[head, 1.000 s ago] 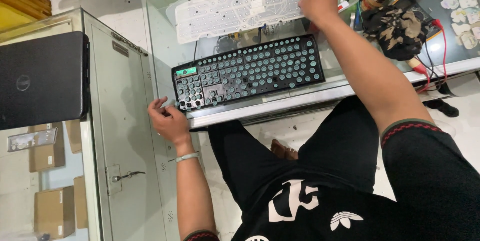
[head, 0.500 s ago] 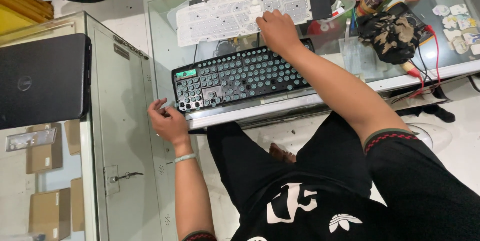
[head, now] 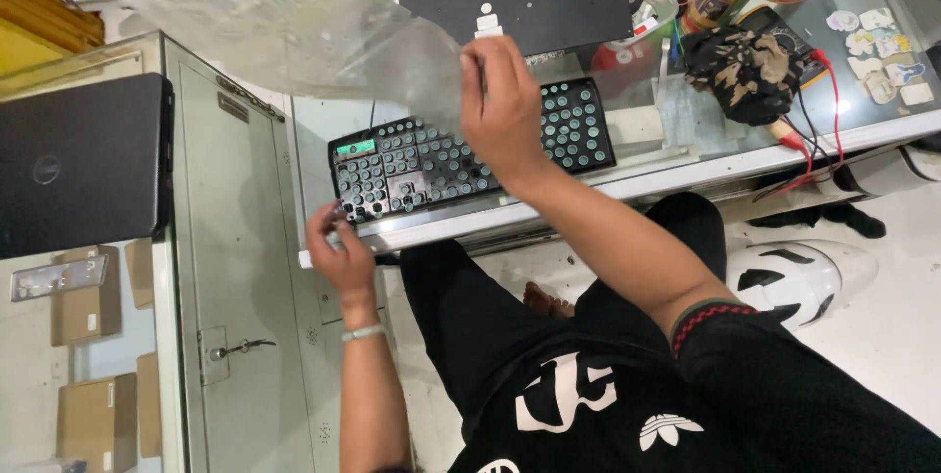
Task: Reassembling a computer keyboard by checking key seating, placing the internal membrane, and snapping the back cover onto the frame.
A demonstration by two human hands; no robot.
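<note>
While my right hand (head: 505, 110) pinches the clear flexible plastic membrane sheet (head: 284, 17) lifted off, my left hand (head: 338, 243) grips the black round-keyed keyboard's (head: 470, 145) corner. Its keycaps are on; reassembly seems left.

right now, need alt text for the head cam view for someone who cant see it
Seen from above, a seated person's right hand lifts a clear flexible plastic sheet above a dark round-keyed keyboard on a glass counter. Their left hand grips the keyboard's near left corner. A closed black laptop lies on a cabinet to the left.
</note>
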